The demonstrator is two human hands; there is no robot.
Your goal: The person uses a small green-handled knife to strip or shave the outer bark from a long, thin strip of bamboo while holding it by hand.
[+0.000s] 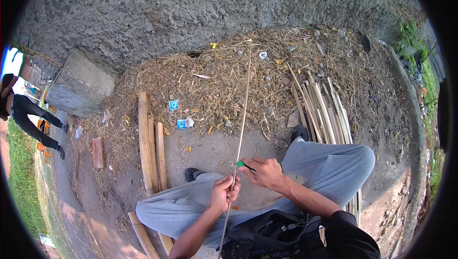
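A long, thin bamboo strip (pixel 245 101) runs from the littered ground ahead, between my knees, down to the lower edge. My left hand (pixel 225 193) is closed around it, fingers wrapped over the strip. Just above and to the right, my right hand (pixel 265 170) grips a small green-handled tool (pixel 240 164) close against the strip. Any blade on this tool is too small to make out. Both hands work between my bent legs in grey trousers (pixel 329 163).
Thin bamboo strips (pixel 329 111) lie bundled by my right leg. Thicker split bamboo pieces (pixel 145 139) lie at left. Beyond them are a red brick (pixel 98 152), a concrete block (pixel 82 84) and a rough wall (pixel 205 10). Another person (pixel 33 116) stands far left.
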